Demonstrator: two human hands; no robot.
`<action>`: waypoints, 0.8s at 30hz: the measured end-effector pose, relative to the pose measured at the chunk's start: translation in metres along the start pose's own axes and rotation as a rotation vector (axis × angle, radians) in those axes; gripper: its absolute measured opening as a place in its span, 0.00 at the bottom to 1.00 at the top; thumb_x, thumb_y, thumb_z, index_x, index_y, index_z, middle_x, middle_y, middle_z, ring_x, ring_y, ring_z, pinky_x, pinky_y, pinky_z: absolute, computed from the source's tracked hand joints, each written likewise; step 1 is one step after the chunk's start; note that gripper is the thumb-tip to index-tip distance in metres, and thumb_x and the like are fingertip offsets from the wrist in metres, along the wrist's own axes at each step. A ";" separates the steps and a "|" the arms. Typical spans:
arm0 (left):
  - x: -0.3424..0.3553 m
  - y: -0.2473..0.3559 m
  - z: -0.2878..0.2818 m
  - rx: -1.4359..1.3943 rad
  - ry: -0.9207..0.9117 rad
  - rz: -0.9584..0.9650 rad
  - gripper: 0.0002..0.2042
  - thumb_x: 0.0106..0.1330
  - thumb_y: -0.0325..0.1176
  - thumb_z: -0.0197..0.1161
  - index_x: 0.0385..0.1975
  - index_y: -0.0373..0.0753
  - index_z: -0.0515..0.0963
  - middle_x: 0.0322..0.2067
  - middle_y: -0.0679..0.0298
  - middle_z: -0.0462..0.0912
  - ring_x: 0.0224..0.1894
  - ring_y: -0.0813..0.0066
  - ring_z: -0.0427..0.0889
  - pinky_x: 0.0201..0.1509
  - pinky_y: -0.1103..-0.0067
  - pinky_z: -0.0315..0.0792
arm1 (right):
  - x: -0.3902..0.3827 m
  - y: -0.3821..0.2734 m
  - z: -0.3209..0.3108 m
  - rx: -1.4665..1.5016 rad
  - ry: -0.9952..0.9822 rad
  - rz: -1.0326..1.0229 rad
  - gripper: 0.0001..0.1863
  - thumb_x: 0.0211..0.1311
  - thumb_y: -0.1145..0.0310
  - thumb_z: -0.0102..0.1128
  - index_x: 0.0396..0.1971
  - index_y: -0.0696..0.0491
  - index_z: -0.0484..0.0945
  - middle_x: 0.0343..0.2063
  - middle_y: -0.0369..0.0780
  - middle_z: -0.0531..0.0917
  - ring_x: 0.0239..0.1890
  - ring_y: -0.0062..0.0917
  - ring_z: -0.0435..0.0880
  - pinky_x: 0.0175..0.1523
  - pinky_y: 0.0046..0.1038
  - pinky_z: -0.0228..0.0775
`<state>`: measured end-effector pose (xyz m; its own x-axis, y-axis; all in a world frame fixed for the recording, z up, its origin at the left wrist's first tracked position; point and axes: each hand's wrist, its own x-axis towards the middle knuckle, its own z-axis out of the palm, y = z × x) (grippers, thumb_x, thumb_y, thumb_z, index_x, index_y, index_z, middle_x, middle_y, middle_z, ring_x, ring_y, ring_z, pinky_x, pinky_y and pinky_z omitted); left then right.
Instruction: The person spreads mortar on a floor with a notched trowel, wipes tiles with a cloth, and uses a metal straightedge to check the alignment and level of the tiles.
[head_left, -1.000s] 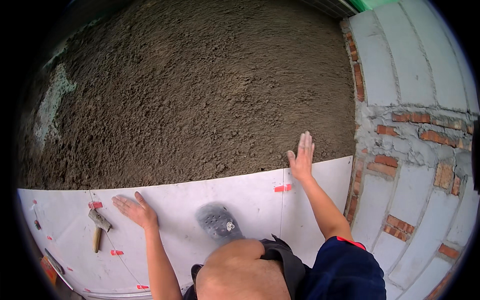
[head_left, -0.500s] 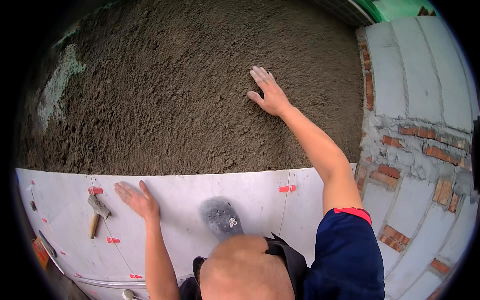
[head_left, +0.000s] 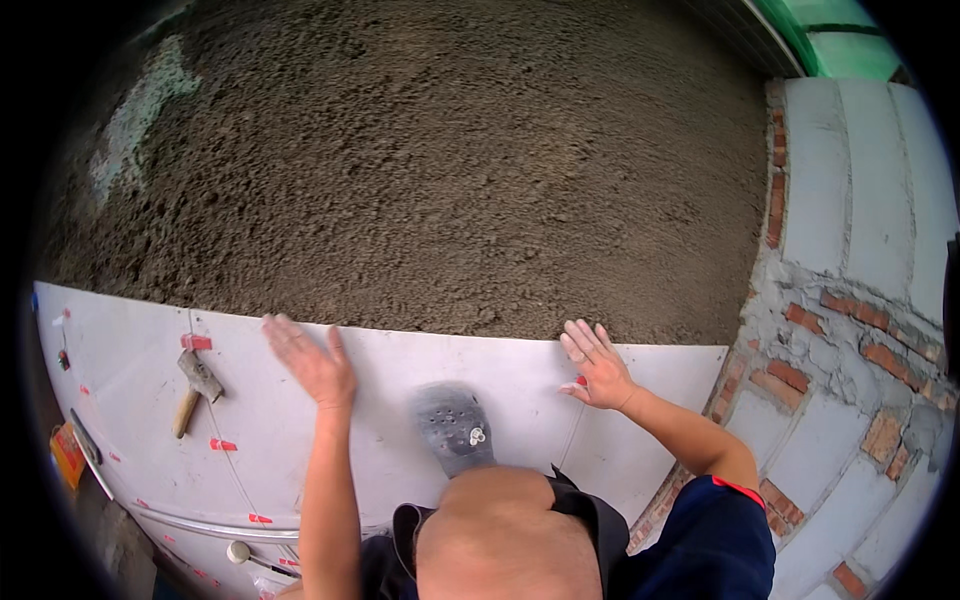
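Large white tiles (head_left: 520,365) form a pale floor that ends along a bed of rough brown mortar (head_left: 470,190). My left hand (head_left: 312,362) lies open over a tile close to that edge, slightly blurred, fingers stretched toward the mortar. My right hand (head_left: 600,368) is open too, spread at the tile edge on the right. Its thumb is beside a red tile clip (head_left: 580,380), which it partly covers. Neither hand holds anything. A hammer with a wooden handle (head_left: 186,412) rests on the tiles left of my left hand.
A grey clog (head_left: 452,425) on my foot stands on the tiles between my hands. More red clips (head_left: 223,445) sit along a joint. A mallet (head_left: 238,552) and a metal bar (head_left: 215,525) are at lower left. A block and brick wall (head_left: 830,290) rises on the right.
My right hand has come back from above the mortar to the tile edge. My left hand has shifted slightly right in the picture, and the head view has turned a little.
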<state>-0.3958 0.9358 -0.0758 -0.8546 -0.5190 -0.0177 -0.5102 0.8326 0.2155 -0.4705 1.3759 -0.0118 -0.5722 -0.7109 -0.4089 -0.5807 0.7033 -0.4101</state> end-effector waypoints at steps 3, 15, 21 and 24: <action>0.003 0.027 0.003 -0.049 -0.045 0.048 0.44 0.69 0.58 0.46 0.69 0.24 0.41 0.71 0.41 0.38 0.74 0.44 0.34 0.75 0.58 0.33 | 0.042 -0.019 0.006 -0.031 0.101 0.036 0.48 0.58 0.43 0.58 0.70 0.56 0.49 0.71 0.47 0.51 0.74 0.43 0.45 0.73 0.50 0.38; 0.023 -0.011 -0.018 -0.068 -0.094 -0.066 0.47 0.65 0.60 0.51 0.69 0.24 0.42 0.71 0.39 0.38 0.73 0.42 0.33 0.74 0.56 0.32 | 0.180 -0.133 0.024 -0.063 0.191 -0.197 0.45 0.61 0.45 0.55 0.68 0.61 0.51 0.71 0.51 0.47 0.73 0.47 0.43 0.71 0.55 0.37; 0.038 -0.067 -0.017 -0.045 0.057 -0.383 0.47 0.66 0.61 0.49 0.68 0.23 0.42 0.71 0.40 0.37 0.74 0.45 0.34 0.74 0.58 0.31 | 0.193 -0.178 0.017 0.050 0.070 -0.466 0.35 0.61 0.55 0.59 0.62 0.62 0.64 0.65 0.52 0.62 0.70 0.46 0.57 0.70 0.49 0.47; 0.068 -0.049 -0.024 -0.173 0.070 -0.293 0.45 0.67 0.59 0.48 0.69 0.25 0.41 0.71 0.42 0.37 0.74 0.47 0.34 0.75 0.59 0.32 | 0.216 -0.195 0.022 0.005 0.014 -0.594 0.33 0.62 0.56 0.57 0.61 0.62 0.65 0.65 0.51 0.64 0.69 0.44 0.58 0.70 0.46 0.50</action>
<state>-0.4270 0.8551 -0.0637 -0.6625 -0.7481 -0.0380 -0.7036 0.6042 0.3740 -0.4681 1.0850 -0.0378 -0.1578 -0.9826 -0.0981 -0.8010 0.1854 -0.5692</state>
